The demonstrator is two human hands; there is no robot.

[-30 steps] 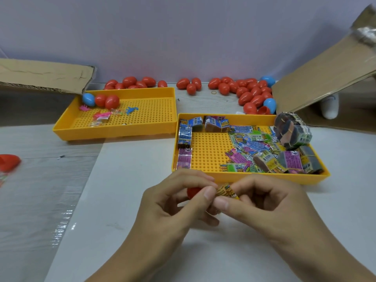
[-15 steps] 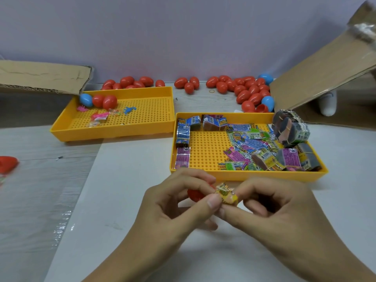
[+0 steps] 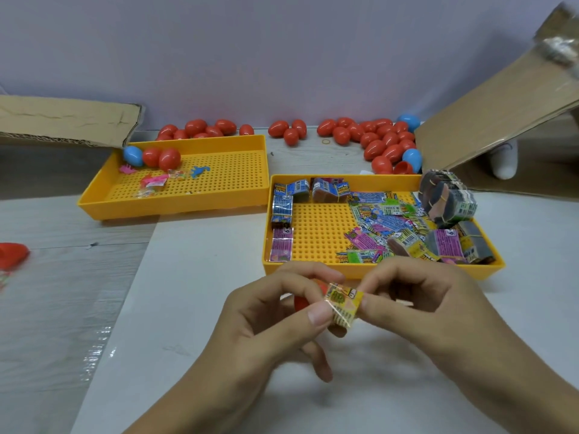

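Low in the middle of the view, my left hand [image 3: 275, 311] and my right hand [image 3: 423, 311] meet over the white table. Between them is a small folded yellow printed leaflet [image 3: 343, 303], pinched by my left thumb on one side and my right fingertips on the other. A red egg half [image 3: 302, 300] sits inside my left hand's curled fingers, mostly hidden. Just beyond the hands stands a yellow perforated tray [image 3: 319, 239] with several folded leaflets and banded bundles [image 3: 446, 198].
A second yellow tray [image 3: 219, 177] at the back left holds a blue egg, two red eggs and small toy bags. Many red eggs [image 3: 376, 142] lie along the wall. Cardboard flaps [image 3: 501, 108] rise at the right and left. A red piece [image 3: 12, 255] lies at the far left.
The yellow leaflet has come further out from between my fingers and now shows more of its printed face. Both hands stay in the same place.
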